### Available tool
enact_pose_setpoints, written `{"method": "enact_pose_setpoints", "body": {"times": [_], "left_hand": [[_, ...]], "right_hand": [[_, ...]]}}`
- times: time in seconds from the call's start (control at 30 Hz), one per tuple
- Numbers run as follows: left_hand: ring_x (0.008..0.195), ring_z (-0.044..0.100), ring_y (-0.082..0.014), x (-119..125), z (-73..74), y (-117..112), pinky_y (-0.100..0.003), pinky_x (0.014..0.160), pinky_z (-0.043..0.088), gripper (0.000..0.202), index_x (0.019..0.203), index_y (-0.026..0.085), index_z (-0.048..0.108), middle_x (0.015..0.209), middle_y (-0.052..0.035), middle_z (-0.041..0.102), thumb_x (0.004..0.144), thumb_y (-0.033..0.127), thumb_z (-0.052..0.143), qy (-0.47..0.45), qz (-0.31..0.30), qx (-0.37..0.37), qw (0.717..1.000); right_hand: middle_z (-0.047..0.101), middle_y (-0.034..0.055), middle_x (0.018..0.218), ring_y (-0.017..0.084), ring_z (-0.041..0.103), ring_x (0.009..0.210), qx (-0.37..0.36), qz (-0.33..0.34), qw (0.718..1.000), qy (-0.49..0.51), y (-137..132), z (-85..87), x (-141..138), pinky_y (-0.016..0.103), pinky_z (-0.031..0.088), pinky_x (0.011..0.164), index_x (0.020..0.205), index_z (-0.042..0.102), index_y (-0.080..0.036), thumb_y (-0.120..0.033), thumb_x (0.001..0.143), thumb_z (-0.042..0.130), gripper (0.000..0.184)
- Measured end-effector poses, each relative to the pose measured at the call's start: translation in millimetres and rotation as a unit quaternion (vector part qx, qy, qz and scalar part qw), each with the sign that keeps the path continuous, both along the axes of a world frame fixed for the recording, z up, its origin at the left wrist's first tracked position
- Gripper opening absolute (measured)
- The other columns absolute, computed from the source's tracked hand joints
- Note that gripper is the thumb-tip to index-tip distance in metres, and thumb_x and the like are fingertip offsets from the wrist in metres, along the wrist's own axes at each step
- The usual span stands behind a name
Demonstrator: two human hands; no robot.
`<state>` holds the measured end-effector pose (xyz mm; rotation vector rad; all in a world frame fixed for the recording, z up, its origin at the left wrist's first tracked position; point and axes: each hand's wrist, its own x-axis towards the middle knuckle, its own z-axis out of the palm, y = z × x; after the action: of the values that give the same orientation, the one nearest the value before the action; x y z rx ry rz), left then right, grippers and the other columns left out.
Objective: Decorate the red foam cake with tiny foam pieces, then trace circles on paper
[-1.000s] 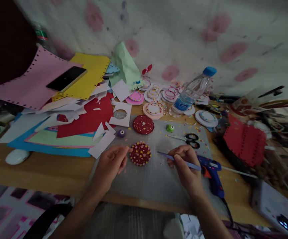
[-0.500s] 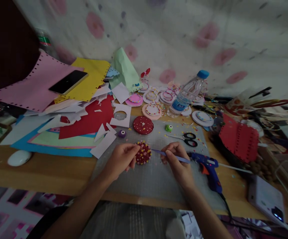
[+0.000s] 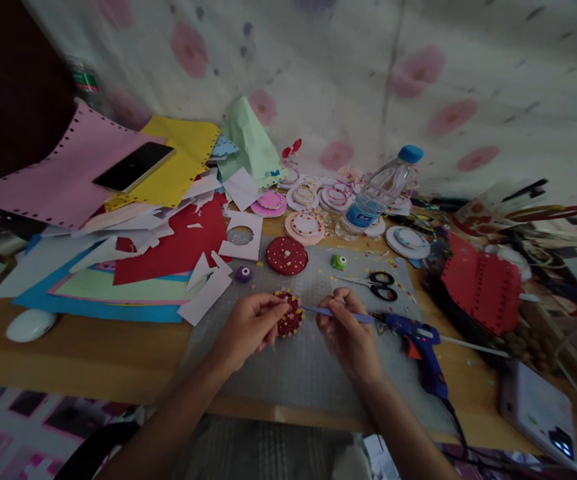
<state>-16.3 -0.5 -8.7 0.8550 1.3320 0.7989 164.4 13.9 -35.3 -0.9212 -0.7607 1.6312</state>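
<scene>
My left hand (image 3: 254, 327) is closed in a pinch, its fingertips over the left part of a small dark-red disc (image 3: 291, 320) edged with yellow and pink bits. Whatever the pinch holds, if anything, is hidden. Slim purple tweezers (image 3: 361, 317) are gripped in my right hand (image 3: 351, 333), their thin tip pointing left at the disc's right edge. Behind lies a larger dark-red round piece (image 3: 287, 255) with pale dots. All of this rests on a grey cutting mat (image 3: 288, 380).
Right of my hands are a blue glue gun (image 3: 418, 347), scissors (image 3: 381, 287) and a green punch (image 3: 339, 261). A purple punch (image 3: 243, 274) is on the left. Coloured paper (image 3: 118, 300), a phone (image 3: 133, 167) and a water bottle (image 3: 378, 193) stand farther back.
My left hand has moved slightly right, so its fingertips cover more of the small disc. The tweezers have tilted a little flatter in my right hand. The view has shifted slightly.
</scene>
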Motion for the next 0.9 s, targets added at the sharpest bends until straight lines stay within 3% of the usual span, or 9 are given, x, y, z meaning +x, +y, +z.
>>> {"method": "enact_pose_setpoints", "body": {"times": [0.17,0.5,0.7,0.9], "left_hand": [[0.032,0.03,-0.0061,-1,1.3,1,-0.017,0.033,0.021,0.034,0.089,0.015,0.065,0.039,0.0104,0.045,0.079,0.048,0.062,-0.006,-0.004,-0.009,1.0],[0.033,0.03,-0.0063,0,1.1,2,-0.019,0.034,0.021,0.034,0.089,0.016,0.064,0.038,0.011,0.044,0.078,0.048,0.063,-0.012,-0.006,-0.025,1.0],[0.032,0.028,-0.006,0,-1.0,3,-0.019,0.034,0.019,0.033,0.085,0.017,0.062,0.037,0.0117,0.042,0.078,0.049,0.064,-0.027,0.001,-0.023,0.999],[0.031,0.024,-0.005,-1,-3.3,5,-0.019,0.033,0.017,0.036,0.083,0.016,0.063,0.038,0.012,0.041,0.078,0.052,0.063,-0.055,-0.015,-0.017,0.998]], "right_hand": [[0.06,-0.0063,0.059,0.006,0.05,0.048,-0.075,0.007,0.995,0.06,4,-1.4,-1,0.013,0.042,0.047,0.084,0.05,-0.023,-0.03,0.074,0.082,0.034],[0.058,-0.0016,0.057,0.005,0.051,0.049,-0.22,0.057,0.961,0.156,11,-6.1,4,0.01,0.041,0.042,0.072,0.056,-0.016,-0.012,0.067,0.08,0.025],[0.056,-0.0004,0.059,0.004,0.048,0.049,-0.264,0.071,0.945,0.181,11,-5.8,7,0.009,0.042,0.041,0.065,0.055,-0.015,-0.008,0.069,0.075,0.023],[0.058,-0.0008,0.057,0.005,0.05,0.048,-0.268,0.046,0.949,0.159,9,-4.7,8,0.01,0.043,0.041,0.063,0.056,-0.015,-0.009,0.066,0.079,0.025]]}}
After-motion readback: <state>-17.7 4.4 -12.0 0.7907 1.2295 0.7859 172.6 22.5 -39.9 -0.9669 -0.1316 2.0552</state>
